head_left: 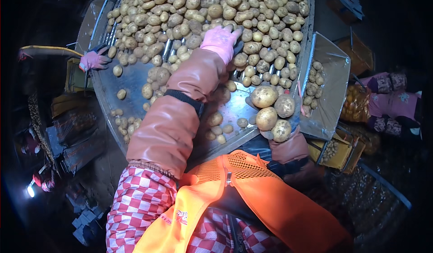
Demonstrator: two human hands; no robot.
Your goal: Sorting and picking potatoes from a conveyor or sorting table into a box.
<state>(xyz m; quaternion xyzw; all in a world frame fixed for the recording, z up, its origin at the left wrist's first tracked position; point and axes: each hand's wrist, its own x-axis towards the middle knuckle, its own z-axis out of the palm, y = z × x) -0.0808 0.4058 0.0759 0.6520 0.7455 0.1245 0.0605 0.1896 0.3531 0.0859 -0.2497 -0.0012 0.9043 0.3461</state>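
My left hand (221, 42), in a pink glove with dark fingertips, reaches far out over a thick layer of potatoes (189, 16). Its fingers are spread and touch potatoes; I see none gripped. Close to my body on the right, several large potatoes (264, 97) sit bunched above my right sleeve cuff (288, 148). My right hand lies beneath them, mostly hidden, with dark glove parts (267, 135) showing at their edge; it appears to cradle them. Smaller potatoes (215, 119) lie scattered on the metal sheet (180, 138) between my arms.
Metal rollers (168, 50) show between the potatoes. A bin (331, 79) at the right side holds small potatoes. Another person's pink-gloved hand (94, 60) is at the left edge. At the far right, a person in pink (392, 97) is beside a filled net sack (355, 103).
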